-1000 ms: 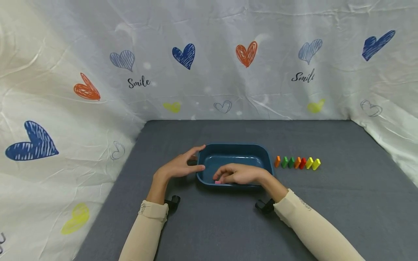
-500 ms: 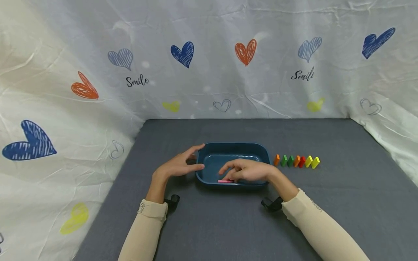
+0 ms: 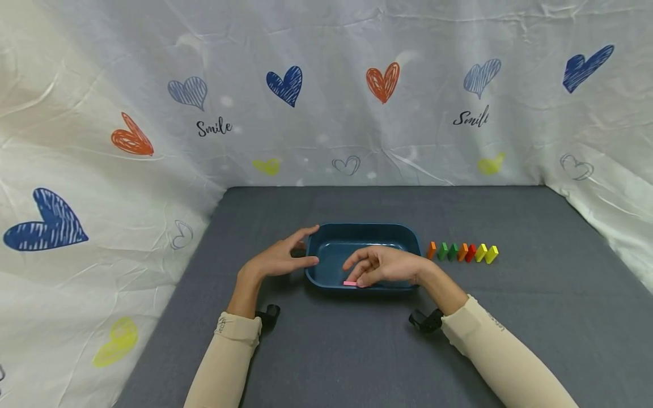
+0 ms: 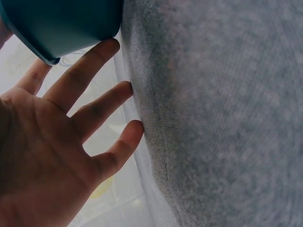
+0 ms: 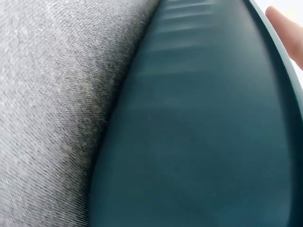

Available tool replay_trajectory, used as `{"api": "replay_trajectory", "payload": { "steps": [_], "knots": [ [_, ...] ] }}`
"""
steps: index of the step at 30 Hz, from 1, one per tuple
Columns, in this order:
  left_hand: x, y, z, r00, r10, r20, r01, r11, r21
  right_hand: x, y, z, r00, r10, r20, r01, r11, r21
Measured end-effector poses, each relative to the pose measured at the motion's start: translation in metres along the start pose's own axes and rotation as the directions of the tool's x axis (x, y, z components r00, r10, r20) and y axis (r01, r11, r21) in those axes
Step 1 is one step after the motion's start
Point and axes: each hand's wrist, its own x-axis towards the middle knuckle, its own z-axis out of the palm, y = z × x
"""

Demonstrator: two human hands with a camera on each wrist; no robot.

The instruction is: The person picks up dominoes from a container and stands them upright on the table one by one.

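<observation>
A dark blue rectangular tray (image 3: 364, 225) lies on the grey cloth. My left hand (image 3: 274, 260) rests against its left end with the fingers spread and fairly straight. In the left wrist view, one fingertip touches the outer wall of the tray (image 4: 71, 23), while two others meet the cloth. Inside the tray, near its front wall, my right hand (image 3: 389, 265) pinches a small pink domino block (image 3: 349, 283), partly hidden by the fingers. The right wrist view mostly shows the tray's outer wall (image 5: 199, 132); one fingertip (image 5: 286, 35) shows above the rim.
Several coloured domino blocks stand in a row right of the tray, among them an orange block (image 3: 431, 250), a red block (image 3: 470, 253) and a yellow block (image 3: 492, 254). A white curtain (image 3: 316, 124) with printed hearts closes the back and sides.
My right hand has shifted right inside the tray along with the pink domino block, mostly in the first half second. My left hand stays at the tray's left end.
</observation>
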Motion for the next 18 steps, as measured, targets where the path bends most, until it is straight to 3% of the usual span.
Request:
{"api": "replay_trajectory", "payload": {
  "steps": [11, 18],
  "knots": [
    [-0.0002, 0.0015, -0.0004, 1.0, -0.002, 0.002, 0.002, 1.0, -0.007, 0.0018, 0.0035, -0.0022, 0.999, -0.011, 0.031, 0.009, 0.998, 0.055],
    [-0.0007, 0.0017, -0.0005, 1.0, -0.007, 0.001, 0.007, 1.0, 0.002, -0.0015, 0.0036, -0.0051, 0.998, -0.04, 0.051, 0.039, 0.999, 0.024]
  ]
}}
